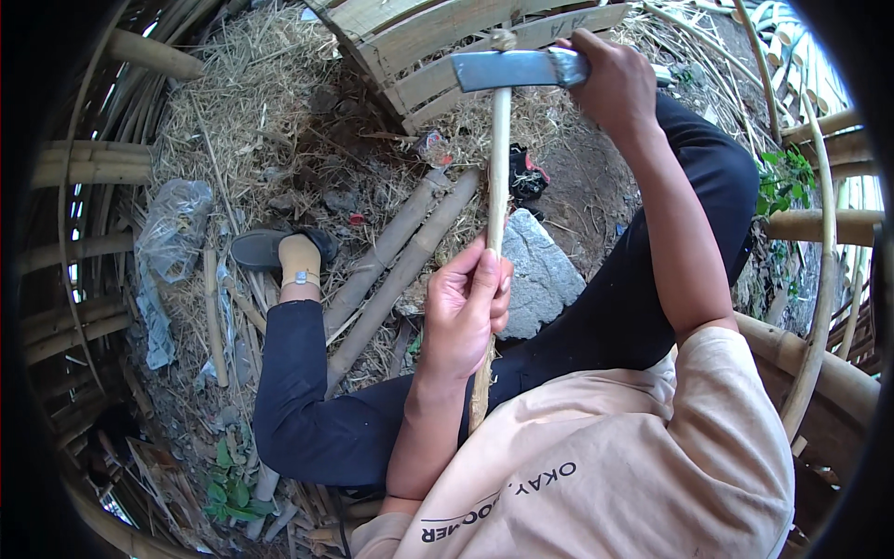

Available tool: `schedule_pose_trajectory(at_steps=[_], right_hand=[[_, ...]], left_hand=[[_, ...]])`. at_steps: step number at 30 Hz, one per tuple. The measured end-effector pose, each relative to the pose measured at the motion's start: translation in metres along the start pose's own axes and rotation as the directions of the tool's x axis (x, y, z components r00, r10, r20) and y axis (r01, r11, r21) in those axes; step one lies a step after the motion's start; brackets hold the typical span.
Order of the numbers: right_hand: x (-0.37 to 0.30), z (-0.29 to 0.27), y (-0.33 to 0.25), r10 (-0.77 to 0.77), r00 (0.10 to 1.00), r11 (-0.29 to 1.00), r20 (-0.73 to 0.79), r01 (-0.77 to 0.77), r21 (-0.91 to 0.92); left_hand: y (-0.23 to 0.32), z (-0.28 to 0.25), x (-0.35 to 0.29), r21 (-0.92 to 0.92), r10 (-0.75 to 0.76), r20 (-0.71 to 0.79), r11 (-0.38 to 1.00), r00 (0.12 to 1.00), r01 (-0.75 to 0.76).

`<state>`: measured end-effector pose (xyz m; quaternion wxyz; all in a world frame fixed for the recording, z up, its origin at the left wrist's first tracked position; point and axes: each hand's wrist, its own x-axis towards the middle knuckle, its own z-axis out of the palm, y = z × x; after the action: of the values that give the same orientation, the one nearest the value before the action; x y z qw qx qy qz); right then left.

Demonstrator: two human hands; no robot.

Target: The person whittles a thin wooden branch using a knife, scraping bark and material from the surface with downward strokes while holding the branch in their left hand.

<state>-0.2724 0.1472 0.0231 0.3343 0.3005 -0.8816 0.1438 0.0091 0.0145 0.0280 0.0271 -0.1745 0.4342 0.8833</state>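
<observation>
My left hand [470, 307] is closed round a slim pale stick [500, 168], thumb on its near side. The stick stands lengthwise in front of me, with a knotty upper end and a rougher lower end near my shirt. In my right hand [616, 82] is the handle of a machete [507, 70], its broad grey blade pointing left. The blade lies across the stick just below the knot and hides a short piece of it. Whether the edge bites into the wood I cannot tell.
A grey stone [531, 279] lies between my legs. Two bamboo poles [396, 252] rest on straw-covered ground left of it. A slatted wooden crate [428, 51] stands at the far side. A clear plastic bag [174, 228] lies left. Bamboo railings [819, 228] close in the right side.
</observation>
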Motion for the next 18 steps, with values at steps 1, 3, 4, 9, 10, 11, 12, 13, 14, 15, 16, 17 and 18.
schedule_pose_trajectory(at_steps=[1,3,4,9,10,11,12,13,14,15,16,17,18], right_hand=[[0.002,-0.008,-0.001,0.010,1.000,0.998,-0.013,-0.009,0.066],[0.002,-0.011,-0.003,0.021,0.999,0.997,-0.036,-0.018,0.081],[0.002,-0.011,-0.002,0.020,0.999,0.997,-0.036,-0.017,0.079],[-0.002,-0.007,-0.003,0.017,0.998,0.996,-0.062,-0.012,0.085],[-0.002,-0.005,-0.003,0.028,0.998,0.997,-0.064,-0.023,0.077],[-0.003,-0.004,-0.003,0.039,0.997,0.997,-0.066,-0.035,0.068],[-0.002,-0.003,-0.001,0.051,0.996,0.997,-0.068,-0.047,0.058],[-0.001,-0.001,0.003,0.068,0.993,0.997,-0.093,-0.064,0.039],[0.002,0.001,0.007,0.084,0.989,0.996,-0.118,-0.082,0.020],[0.003,0.001,0.012,0.100,0.984,0.995,-0.144,-0.101,0.001],[0.004,-0.004,0.011,0.158,0.984,0.987,-0.078,-0.160,-0.019],[0.003,-0.003,0.012,0.166,0.984,0.985,-0.056,-0.164,0.052],[0.002,-0.002,0.012,0.173,0.984,0.978,-0.034,-0.168,0.123]], left_hand=[[0.001,0.002,-0.001,0.015,0.003,0.005,1.000,1.000,-0.003],[0.001,0.003,-0.004,0.002,0.001,-0.003,1.000,1.000,-0.001],[0.000,0.003,-0.004,0.003,-0.001,0.000,1.000,1.000,0.001],[0.001,0.003,-0.004,-0.020,-0.007,0.012,1.000,1.000,0.007],[0.000,0.003,-0.004,-0.024,-0.005,0.013,1.000,1.000,0.006],[-0.002,0.002,-0.003,-0.028,-0.004,0.015,1.000,1.000,0.005],[-0.006,0.000,-0.002,-0.027,-0.025,-0.013,0.999,1.000,0.025],[-0.011,-0.002,-0.002,-0.027,-0.047,-0.043,0.999,0.998,0.046],[-0.014,-0.004,-0.001,-0.028,-0.069,-0.073,0.997,0.995,0.067],[-0.018,-0.003,-0.001,-0.050,-0.093,-0.073,0.995,0.993,0.089],[-0.022,-0.001,0.000,-0.070,-0.117,-0.074,0.991,0.990,0.111],[-0.023,0.001,0.001,-0.090,-0.140,-0.074,0.987,0.987,0.134],[-0.022,0.002,0.001,-0.089,-0.142,-0.064,0.987,0.988,0.137]])
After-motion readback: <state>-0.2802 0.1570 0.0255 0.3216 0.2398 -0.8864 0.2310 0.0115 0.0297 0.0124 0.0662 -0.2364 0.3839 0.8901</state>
